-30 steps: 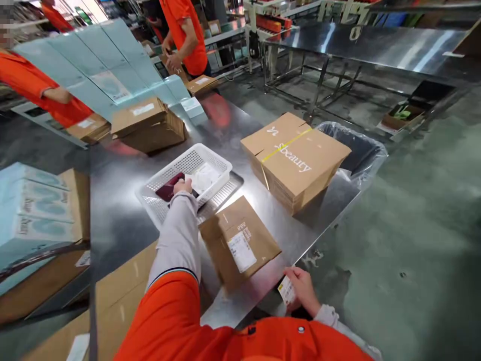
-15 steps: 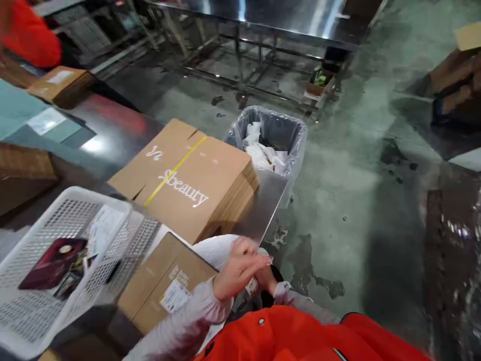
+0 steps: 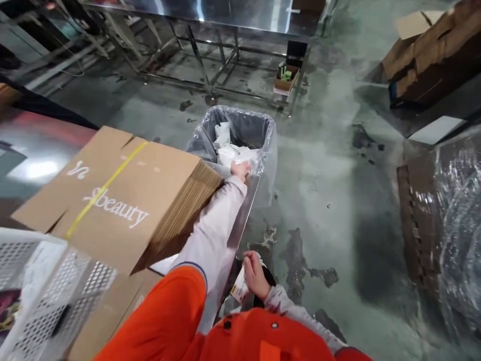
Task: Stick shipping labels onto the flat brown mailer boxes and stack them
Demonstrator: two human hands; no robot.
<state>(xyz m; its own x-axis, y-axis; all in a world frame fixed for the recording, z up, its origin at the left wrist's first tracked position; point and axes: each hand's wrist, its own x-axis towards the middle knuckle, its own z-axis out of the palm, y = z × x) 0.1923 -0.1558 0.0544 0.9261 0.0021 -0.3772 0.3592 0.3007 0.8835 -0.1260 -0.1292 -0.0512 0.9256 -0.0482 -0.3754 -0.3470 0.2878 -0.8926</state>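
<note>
My left hand (image 3: 241,170) reaches out over the far end of the steel table (image 3: 240,213), at the near rim of a lined bin (image 3: 268,145). Its fingers are curled downward, and white crumpled paper (image 3: 236,153) lies in the bin just beyond them. Whatever the hand may hold is hidden. My right hand (image 3: 256,276) is low in front of my body, past the table's edge, with fingers curled in. A white printed label (image 3: 239,287) shows beside it; I cannot tell whether they touch. Any small thing inside that hand is out of sight.
A strapped stack of flat cardboard boxes (image 3: 112,195) lies left of my left arm. A white perforated basket (image 3: 41,296) and another brown carton (image 3: 108,306) are nearer. Across the wet floor stands another steel table (image 3: 225,12). Cartons (image 3: 432,55) and plastic-wrapped goods (image 3: 462,240) are at right.
My hands were together in front of me. My left hand has since stretched forward to the bin, while my right stays near my body. The view has swung right.
</note>
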